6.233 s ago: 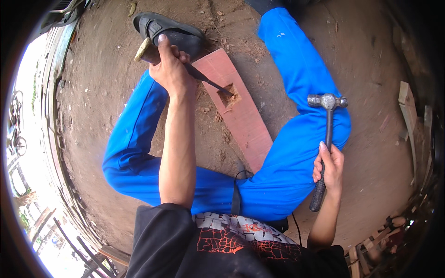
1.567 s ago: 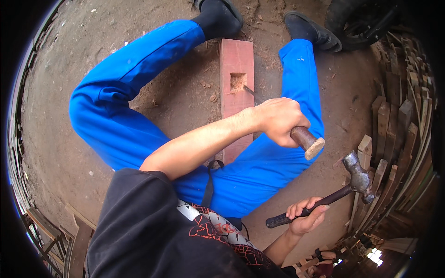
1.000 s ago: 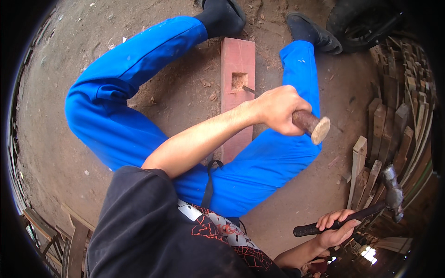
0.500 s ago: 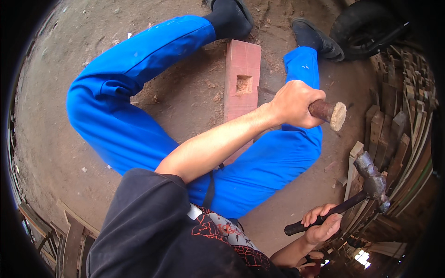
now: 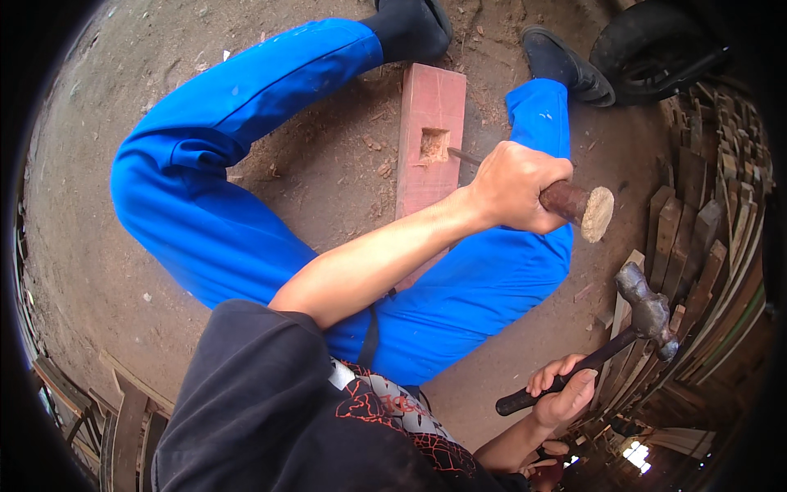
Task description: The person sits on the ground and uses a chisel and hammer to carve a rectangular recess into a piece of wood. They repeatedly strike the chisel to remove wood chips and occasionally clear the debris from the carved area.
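Observation:
My left hand is closed around a chisel with a brown wooden handle whose struck end is pale and frayed. The blade reaches left to the right edge of a square hole in a reddish wooden beam; whether the tip touches the wood is hard to tell. Loose chips lie in the hole, and the beam's near part passes under my forearm and between my legs. Lower right, my right hand grips the dark handle of a hammer. Its worn metal head is raised, apart from the chisel.
My blue-trousered legs lie on either side of the beam, on a dirt floor with scattered chips. Stacked timber lines the right side. A black tyre is at the far right, and wooden planks stand at lower left.
The chisel has tilted slightly, and its blade now shows beside the hole. My right hand has shifted the hammer a little to the left. The view has moved slightly.

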The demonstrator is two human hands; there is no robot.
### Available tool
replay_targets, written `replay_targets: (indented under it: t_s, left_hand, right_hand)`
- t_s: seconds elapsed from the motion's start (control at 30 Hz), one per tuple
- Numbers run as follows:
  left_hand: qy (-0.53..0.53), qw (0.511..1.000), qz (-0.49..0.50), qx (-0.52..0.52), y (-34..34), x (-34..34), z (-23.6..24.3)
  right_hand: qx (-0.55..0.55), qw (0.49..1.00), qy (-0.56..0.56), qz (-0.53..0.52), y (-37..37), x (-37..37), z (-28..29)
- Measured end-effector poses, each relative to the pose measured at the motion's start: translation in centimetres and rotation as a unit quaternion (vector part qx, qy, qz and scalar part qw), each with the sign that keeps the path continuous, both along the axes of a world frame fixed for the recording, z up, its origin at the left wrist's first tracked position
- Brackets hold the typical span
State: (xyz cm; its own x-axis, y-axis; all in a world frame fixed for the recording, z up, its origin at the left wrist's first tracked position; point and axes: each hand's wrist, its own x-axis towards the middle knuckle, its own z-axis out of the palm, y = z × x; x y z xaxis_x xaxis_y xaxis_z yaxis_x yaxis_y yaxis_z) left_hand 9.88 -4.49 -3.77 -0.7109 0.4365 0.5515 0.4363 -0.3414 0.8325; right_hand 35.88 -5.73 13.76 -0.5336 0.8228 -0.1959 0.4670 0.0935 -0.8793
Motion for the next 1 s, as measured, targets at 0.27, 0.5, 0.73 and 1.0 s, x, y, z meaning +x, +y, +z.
replay_targets:
  t_s: [0.27,0.5,0.73,1.0]
  left_hand:
    - [-0.009,1.0,0.024,0.009,-0.2,-0.4,-1.4]
    - [-0.01,0.999,0.018,0.028,-0.6,-0.8,-1.6]
    - [-0.015,1.0,-0.016,0.014,-1.7,-1.2,-1.5]
    - [-0.015,1.0,-0.01,-0.014,-0.8,-0.8,-2.1]
  right_hand:
    - [-0.034,0.999,-0.014,-0.009,-0.6,-0.7,-0.2]
    - [-0.03,0.999,0.011,0.004,-0.8,-1.5,0.5]
    - [0.101,0.977,0.175,0.063,-0.7,-5.0,3.6]
    - [0.068,0.99,-0.019,0.118,-1.4,-6.3,-2.6]
